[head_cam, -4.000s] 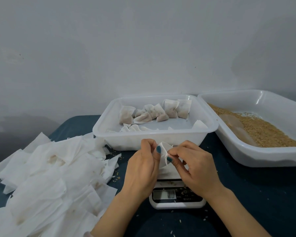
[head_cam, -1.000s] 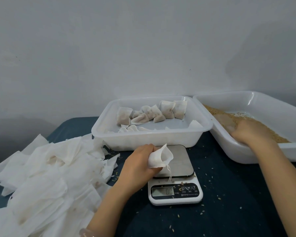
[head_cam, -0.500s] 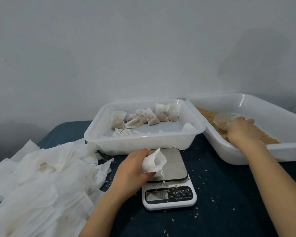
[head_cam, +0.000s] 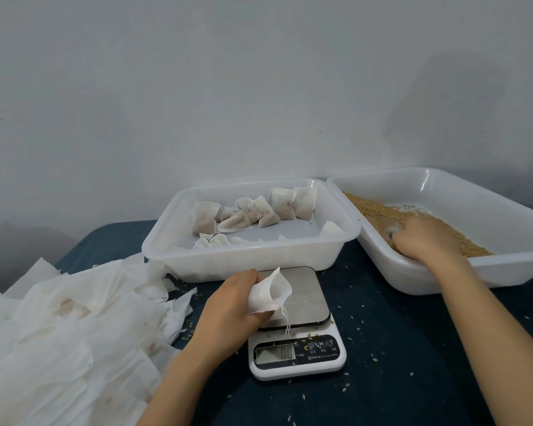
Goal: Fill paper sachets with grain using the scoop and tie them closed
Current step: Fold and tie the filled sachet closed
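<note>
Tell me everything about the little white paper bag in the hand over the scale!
The small white paper sachet looks thin, soft and crinkled. Its mouth gapes open, pointing up and to the right, and it looks empty. A thin white drawstring dangles from its lower corner. The left hand grips it from the left, holding it over the silver platform of the white kitchen scale.

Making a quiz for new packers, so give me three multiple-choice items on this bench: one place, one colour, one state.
1. Where is the right hand? A in the grain tray; B on the scale; C on the paper pile.
2. The table cover's colour? A red; B dark blue; C yellow.
3. The sachet in the left hand is: A tied; B open-mouthed; C torn.
Answers: A, it holds the scoop in the grain; B, the cover shows dark blue; B, its mouth gapes, string loose.
</note>
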